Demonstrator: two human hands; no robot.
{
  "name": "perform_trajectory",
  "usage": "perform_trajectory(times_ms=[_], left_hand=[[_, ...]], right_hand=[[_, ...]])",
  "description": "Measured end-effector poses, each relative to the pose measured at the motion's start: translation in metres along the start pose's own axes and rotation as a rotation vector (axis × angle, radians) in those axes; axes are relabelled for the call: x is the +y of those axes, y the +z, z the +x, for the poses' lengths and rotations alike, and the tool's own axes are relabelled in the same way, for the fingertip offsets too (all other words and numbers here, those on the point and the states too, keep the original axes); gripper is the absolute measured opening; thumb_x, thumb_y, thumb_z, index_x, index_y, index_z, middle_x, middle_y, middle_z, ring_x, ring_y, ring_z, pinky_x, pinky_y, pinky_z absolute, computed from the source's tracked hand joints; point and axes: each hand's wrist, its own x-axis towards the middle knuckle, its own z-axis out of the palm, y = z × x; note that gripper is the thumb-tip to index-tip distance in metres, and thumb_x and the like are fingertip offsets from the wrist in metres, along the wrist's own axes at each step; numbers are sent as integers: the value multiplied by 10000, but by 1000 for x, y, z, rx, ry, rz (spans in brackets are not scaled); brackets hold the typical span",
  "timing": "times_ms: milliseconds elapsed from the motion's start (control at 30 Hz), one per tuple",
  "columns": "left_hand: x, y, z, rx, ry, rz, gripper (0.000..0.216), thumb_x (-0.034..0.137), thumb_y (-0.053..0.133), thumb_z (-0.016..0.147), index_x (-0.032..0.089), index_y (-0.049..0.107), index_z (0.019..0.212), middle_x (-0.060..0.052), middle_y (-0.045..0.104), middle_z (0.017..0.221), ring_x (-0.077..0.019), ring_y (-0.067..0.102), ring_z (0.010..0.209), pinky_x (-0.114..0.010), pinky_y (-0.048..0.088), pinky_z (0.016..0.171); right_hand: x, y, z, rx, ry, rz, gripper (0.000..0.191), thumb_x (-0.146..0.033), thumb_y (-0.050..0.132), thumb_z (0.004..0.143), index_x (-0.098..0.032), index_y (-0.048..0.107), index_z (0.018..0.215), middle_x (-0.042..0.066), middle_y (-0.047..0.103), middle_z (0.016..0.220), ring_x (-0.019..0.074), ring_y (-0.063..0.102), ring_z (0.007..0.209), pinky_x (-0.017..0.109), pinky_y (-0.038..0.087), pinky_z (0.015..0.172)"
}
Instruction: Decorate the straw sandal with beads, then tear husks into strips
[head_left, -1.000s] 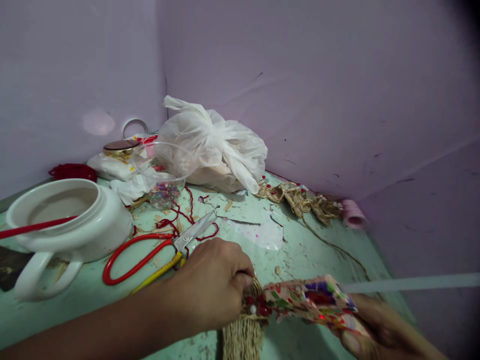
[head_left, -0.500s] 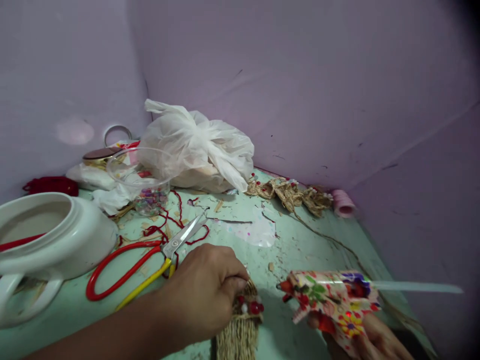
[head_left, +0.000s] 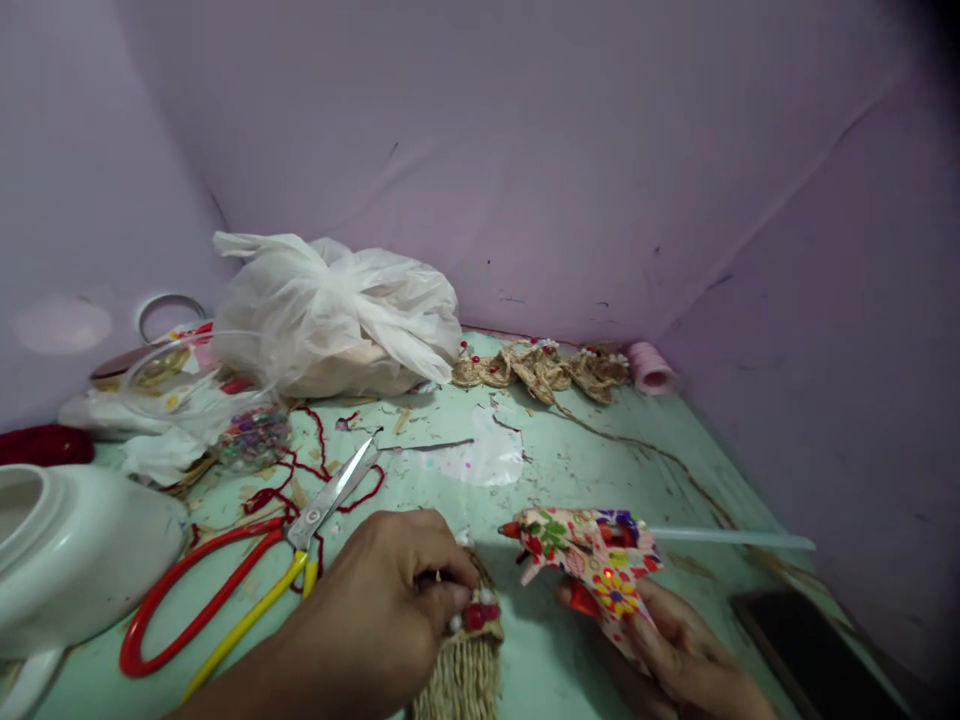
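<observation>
My left hand [head_left: 382, 610] is closed, its fingertips pressing red and white beads [head_left: 474, 616] onto the top of a woven jute piece [head_left: 459, 680] on the green table [head_left: 585, 470]. My right hand [head_left: 679, 660] grips a glue gun [head_left: 592, 560] wrapped in flowered paper, with a clear glue stick [head_left: 731, 538] poking out behind. The gun's orange tip points left, a little apart from the beads.
Red- and yellow-handled scissors [head_left: 247, 570] lie left of my left hand among red yarn [head_left: 300, 480]. A white jar [head_left: 67, 550] stands at the far left. A white plastic bag [head_left: 337, 315], jute scraps [head_left: 540, 368], a pink spool [head_left: 649, 368] and a bead cup [head_left: 251, 435] sit at the back. A dark flat object [head_left: 817, 650] lies right.
My right hand drew the glue gun away from the beads to the right and tipped it upright. My left hand stayed pressing the beads. The view swung right.
</observation>
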Motion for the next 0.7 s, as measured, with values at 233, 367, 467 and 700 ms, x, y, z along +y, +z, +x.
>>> perform_trajectory(times_ms=[233,367,467,700], left_hand=[[3,0,-3,4,72,158,216,159,457,765,180,622,626,-13,584,748,-123,534,710,-234,376,614],[2,1,-6,2,133,259,214,162,443,766,181,601,623,-15,566,756,-120,533,704,-229,374,600],[-1,4,-7,31,202,353,218,162,418,765,194,606,658,-23,560,757,-125,530,685,-232,369,576],[-6,8,-6,79,318,554,183,129,460,646,206,611,716,-54,579,797,-161,520,660,-250,356,519]], right_hand=[[4,-5,2,-70,-11,25,343,-488,619,698,-152,601,766,-64,333,517,18,214,377,157,197,349],[7,-6,3,-87,-4,6,400,-519,616,683,-152,620,841,-71,324,502,14,207,363,156,191,339],[8,-6,4,-91,-11,5,419,-529,617,681,-148,620,854,-77,339,470,9,201,336,158,194,325],[9,-6,5,-83,-11,15,443,-521,628,673,-129,627,880,-75,345,471,8,204,321,167,191,325]])
